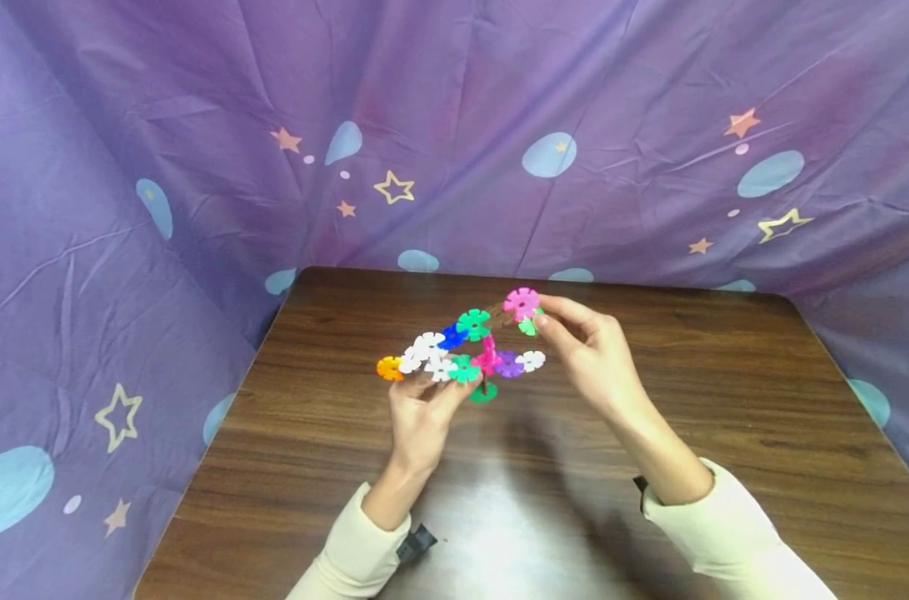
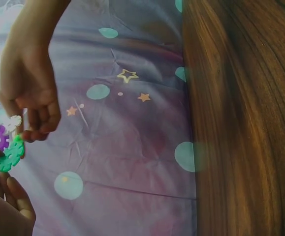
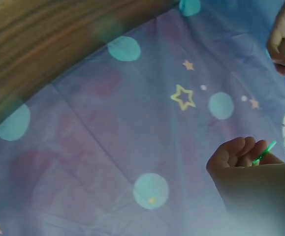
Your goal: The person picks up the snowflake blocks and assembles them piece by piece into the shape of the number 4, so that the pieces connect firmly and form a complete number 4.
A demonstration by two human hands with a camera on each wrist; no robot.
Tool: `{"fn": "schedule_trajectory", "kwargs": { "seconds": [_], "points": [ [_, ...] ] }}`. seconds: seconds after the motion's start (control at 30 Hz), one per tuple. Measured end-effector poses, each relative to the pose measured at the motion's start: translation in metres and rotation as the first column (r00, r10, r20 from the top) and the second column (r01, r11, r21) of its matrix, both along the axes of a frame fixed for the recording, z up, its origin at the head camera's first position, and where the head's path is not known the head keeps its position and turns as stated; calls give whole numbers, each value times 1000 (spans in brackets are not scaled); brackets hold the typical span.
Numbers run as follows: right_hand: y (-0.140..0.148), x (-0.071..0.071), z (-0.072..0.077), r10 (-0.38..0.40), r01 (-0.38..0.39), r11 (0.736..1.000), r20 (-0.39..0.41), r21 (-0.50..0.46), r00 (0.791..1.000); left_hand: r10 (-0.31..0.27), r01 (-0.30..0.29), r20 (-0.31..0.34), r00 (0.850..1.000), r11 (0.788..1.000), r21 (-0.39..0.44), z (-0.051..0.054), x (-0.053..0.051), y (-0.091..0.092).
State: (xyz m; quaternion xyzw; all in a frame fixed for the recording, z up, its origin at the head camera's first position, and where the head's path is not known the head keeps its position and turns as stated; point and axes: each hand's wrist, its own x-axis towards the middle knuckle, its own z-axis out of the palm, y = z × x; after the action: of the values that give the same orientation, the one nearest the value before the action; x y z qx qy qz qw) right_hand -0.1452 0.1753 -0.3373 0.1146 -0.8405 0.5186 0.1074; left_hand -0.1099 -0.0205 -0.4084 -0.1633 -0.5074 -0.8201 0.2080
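A joined figure of notched plastic snowflake discs is held above the table in the head view. Its colours include a teal disc (image 1: 473, 325), a blue disc (image 1: 451, 337), an orange disc (image 1: 390, 368) and a purple disc (image 1: 509, 363). My left hand (image 1: 418, 427) grips it from below, near the white discs (image 1: 428, 345). At the figure's upper right is a pink disc (image 1: 521, 303). Beside that, my right hand (image 1: 606, 360) pinches a light green disc (image 3: 265, 152) between thumb and fingers. Whether the light green disc is joined to the pink one I cannot tell.
Beneath the hands lies a dark wooden table (image 1: 312, 483), with a bright glare near its front. A purple curtain (image 1: 454, 100) with stars and blue spots hangs behind it and along both sides. Dark straps (image 1: 417, 543) show at the cuffs.
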Motion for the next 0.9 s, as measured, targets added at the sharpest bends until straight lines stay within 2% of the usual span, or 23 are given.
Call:
{"fn": "schedule_trajectory", "kwargs": {
  "seconds": [0.1,0.3,0.43,0.57,0.73,0.9],
  "points": [
    [-4,2,6,20,-21,999,-26,-30,999,-15,15,9,1000,1000,16,0,-1,0],
    [-11,7,17,100,-102,989,-26,-105,995,-16,16,-1,1000,1000,2,-1,-2,1],
    [-15,11,21,88,-91,987,-30,-129,996,-27,27,-5,1000,1000,-2,-1,-3,2],
    [-20,12,22,82,-89,979,-48,-185,995,-12,12,-2,1000,1000,-24,-1,-2,2],
    [-25,15,23,108,-129,963,-100,-236,989,6,-6,8,1000,999,-51,0,-2,1],
    [-28,19,24,116,-151,966,-169,-212,979,-3,3,5,1000,999,-35,0,-3,2]
  ]
}}
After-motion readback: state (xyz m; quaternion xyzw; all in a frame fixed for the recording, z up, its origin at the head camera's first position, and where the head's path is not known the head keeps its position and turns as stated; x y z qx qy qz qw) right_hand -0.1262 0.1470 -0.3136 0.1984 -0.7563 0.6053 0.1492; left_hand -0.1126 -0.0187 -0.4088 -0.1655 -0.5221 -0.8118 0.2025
